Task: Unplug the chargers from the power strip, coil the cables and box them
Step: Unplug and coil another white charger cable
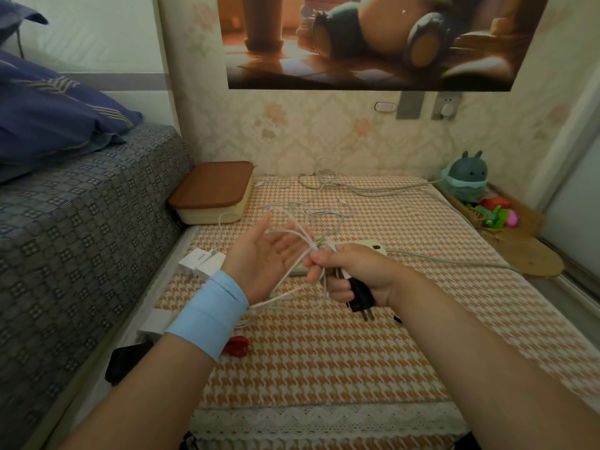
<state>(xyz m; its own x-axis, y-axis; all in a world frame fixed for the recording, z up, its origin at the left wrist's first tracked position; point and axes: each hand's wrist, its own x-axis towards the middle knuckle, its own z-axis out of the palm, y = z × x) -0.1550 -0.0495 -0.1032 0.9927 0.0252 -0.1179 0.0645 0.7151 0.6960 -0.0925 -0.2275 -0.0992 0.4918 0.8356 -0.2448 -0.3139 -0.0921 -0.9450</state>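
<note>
My right hand (pixel 349 271) grips a black charger (pixel 361 295), prongs pointing down, and pinches loops of its white cable (pixel 293 227). Palm up beside it, my left hand (pixel 263 258) has straight fingers, and the cable loops run around it down to the wrist. A cream power strip (pixel 373 246) lies on the table behind my hands, mostly hidden by them. Two white chargers (pixel 201 263) lie at the table's left edge. Against the bed at the back left stands a cream box with a brown lid (pixel 212 193).
More white and grey cables (pixel 328 181) lie tangled toward the wall. A grey cord (pixel 454 263) runs right from the strip. A toy figure (pixel 467 177) and colourful bits sit at the right edge. A red object (pixel 237 345) and a dark object (pixel 126 362) lie near left.
</note>
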